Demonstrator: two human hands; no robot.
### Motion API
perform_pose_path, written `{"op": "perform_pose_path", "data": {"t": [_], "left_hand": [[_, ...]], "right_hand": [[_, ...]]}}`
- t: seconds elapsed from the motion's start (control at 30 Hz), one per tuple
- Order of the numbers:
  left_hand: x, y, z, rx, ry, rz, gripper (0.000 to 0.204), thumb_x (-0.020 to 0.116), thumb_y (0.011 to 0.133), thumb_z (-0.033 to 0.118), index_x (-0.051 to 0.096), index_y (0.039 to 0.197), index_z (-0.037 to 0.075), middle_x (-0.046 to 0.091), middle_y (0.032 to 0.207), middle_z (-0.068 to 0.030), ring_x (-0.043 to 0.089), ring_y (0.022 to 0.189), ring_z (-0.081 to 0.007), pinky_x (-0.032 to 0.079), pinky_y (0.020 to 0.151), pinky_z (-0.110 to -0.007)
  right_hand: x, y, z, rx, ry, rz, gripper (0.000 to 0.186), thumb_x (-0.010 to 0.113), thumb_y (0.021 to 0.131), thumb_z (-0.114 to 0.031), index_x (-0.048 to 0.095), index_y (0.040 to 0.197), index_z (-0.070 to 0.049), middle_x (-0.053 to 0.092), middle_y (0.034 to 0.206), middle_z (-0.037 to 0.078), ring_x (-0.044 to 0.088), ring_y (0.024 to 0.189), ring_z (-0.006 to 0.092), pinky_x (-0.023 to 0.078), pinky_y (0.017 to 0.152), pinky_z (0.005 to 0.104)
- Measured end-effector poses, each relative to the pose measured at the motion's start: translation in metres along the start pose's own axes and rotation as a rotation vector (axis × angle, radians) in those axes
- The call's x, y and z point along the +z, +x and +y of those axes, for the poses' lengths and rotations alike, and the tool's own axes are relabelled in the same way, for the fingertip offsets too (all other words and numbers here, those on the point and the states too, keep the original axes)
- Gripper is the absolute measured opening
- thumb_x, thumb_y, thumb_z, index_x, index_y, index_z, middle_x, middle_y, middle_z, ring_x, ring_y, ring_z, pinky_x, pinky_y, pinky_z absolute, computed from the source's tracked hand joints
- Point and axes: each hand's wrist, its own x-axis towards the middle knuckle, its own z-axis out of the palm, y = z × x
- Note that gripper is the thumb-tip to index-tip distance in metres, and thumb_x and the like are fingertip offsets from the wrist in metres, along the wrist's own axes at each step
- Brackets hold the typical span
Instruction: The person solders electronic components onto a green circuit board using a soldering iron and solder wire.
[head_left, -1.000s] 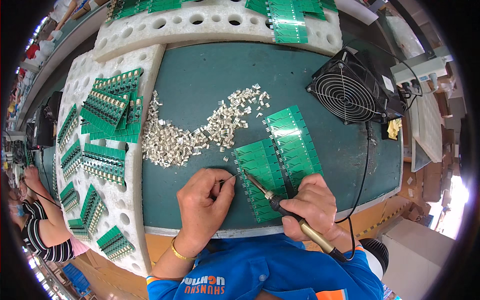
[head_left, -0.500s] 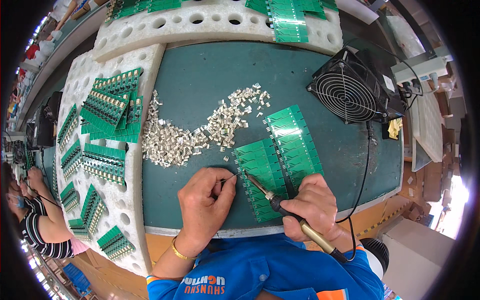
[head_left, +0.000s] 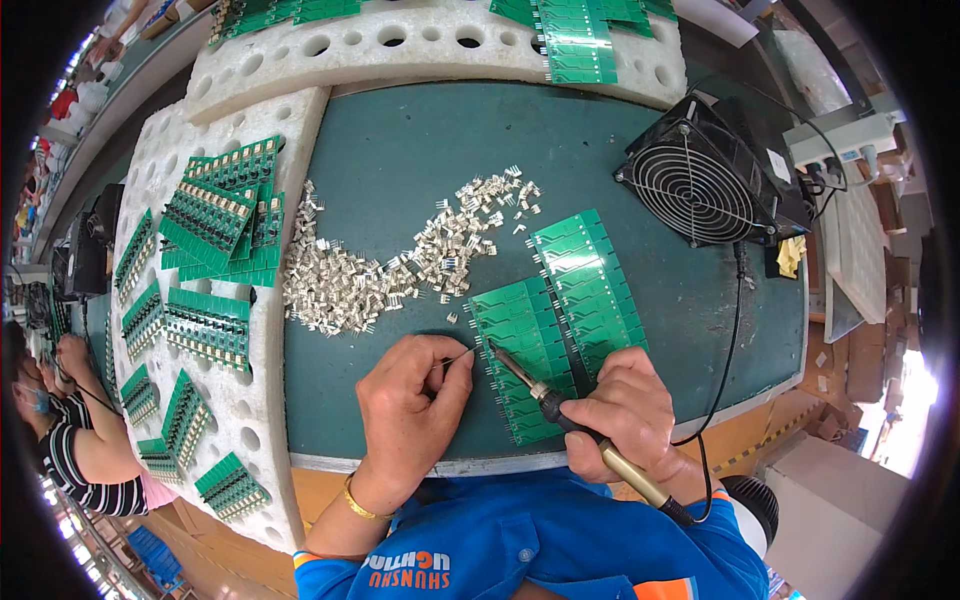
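Observation:
My left hand (head_left: 405,405) pinches a thin solder wire (head_left: 457,357) at the left edge of a green circuit board (head_left: 528,325). My right hand (head_left: 625,410) grips a soldering iron (head_left: 575,422), its tip resting on or just over that board's left edge, near the wire's end. A second green board (head_left: 580,270) lies alongside to the right, its lower part behind my right hand. Beyond both hands is a loose pile of small pale connectors (head_left: 340,290) with metal pins, spread across the green bench mat (head_left: 450,130).
White foam slabs (head_left: 260,420) at left and back bear several assembled boards (head_left: 205,330) and bare ones (head_left: 570,50). A black fan (head_left: 690,175) with a cord stands at right, by a power strip (head_left: 840,135). A co-worker (head_left: 85,430) in a striped top works at far left.
The co-worker's head has come slightly further into view at the left. My hands, the iron and the boards look unmoved.

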Motion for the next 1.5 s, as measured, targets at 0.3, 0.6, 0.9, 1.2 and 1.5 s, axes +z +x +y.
{"op": "perform_pose_path", "data": {"t": [0.3, 0.6, 0.9, 1.2, 1.5], "left_hand": [[0.0, 0.002, 0.003, -0.033, -0.001, 0.015, 0.011, 0.074, 0.077, -0.003, 0.068, 0.083, 0.003, 0.052, 0.062, -0.0056, 0.047, 0.051, -0.0146, 0.039, 0.049, -0.03], [-0.001, 0.0, 0.0, -0.039, -0.036, 0.015, 0.01, 0.073, 0.081, -0.004, 0.065, 0.084, 0.001, 0.048, 0.061, 0.0006, 0.041, 0.052, -0.006, 0.033, 0.048, -0.024], [-0.004, -0.003, 0.001, -0.048, -0.038, 0.03, 0.011, 0.071, 0.087, 0.001, 0.061, 0.085, 0.002, 0.045, 0.062, 0.0066, 0.036, 0.055, -0.0012, 0.028, 0.049, -0.019], [-0.003, -0.009, 0.006, -0.066, -0.061, 0.039, 0.012, 0.071, 0.088, 0.003, 0.059, 0.085, 0.003, 0.048, 0.068, 0.0052, 0.038, 0.057, -0.0018, 0.029, 0.05, -0.02], [0.001, -0.015, 0.006, 0.018, -0.004, 0.086, 0.012, 0.073, 0.081, -0.003, 0.063, 0.081, 0.002, 0.055, 0.076, -0.0048, 0.045, 0.054, -0.0092, 0.037, 0.048, -0.025]], "right_hand": [[0.0, 0.0, -0.001, -0.002, -0.007, 0.016, 0.021, 0.075, 0.073, -0.011, 0.067, 0.091, -0.004, 0.057, 0.059, 0.003, 0.052, 0.051, 0.02, 0.045, 0.064, 0.034], [-0.003, -0.001, -0.001, 0.008, -0.005, 0.033, 0.019, 0.073, 0.074, -0.011, 0.067, 0.091, -0.004, 0.057, 0.06, 0.003, 0.052, 0.051, 0.0203, 0.045, 0.064, 0.0344], [-0.002, -0.003, 0.003, 0.012, -0.002, 0.047, 0.018, 0.073, 0.077, -0.014, 0.067, 0.091, -0.004, 0.057, 0.061, 0.003, 0.053, 0.052, 0.0201, 0.046, 0.065, 0.0351], [-0.001, -0.002, 0.007, 0.013, 0.047, 0.095, 0.033, 0.068, 0.091, -0.029, 0.063, 0.109, -0.003, 0.065, 0.074, 0.007, 0.06, 0.06, 0.0226, 0.05, 0.069, 0.0381], [0.0, -0.01, 0.002, 0.118, 0.14, 0.158, 0.019, 0.077, 0.077, -0.011, 0.069, 0.093, -0.005, 0.067, 0.075, 0.006, 0.061, 0.063, 0.0208, 0.05, 0.077, 0.041]]}}
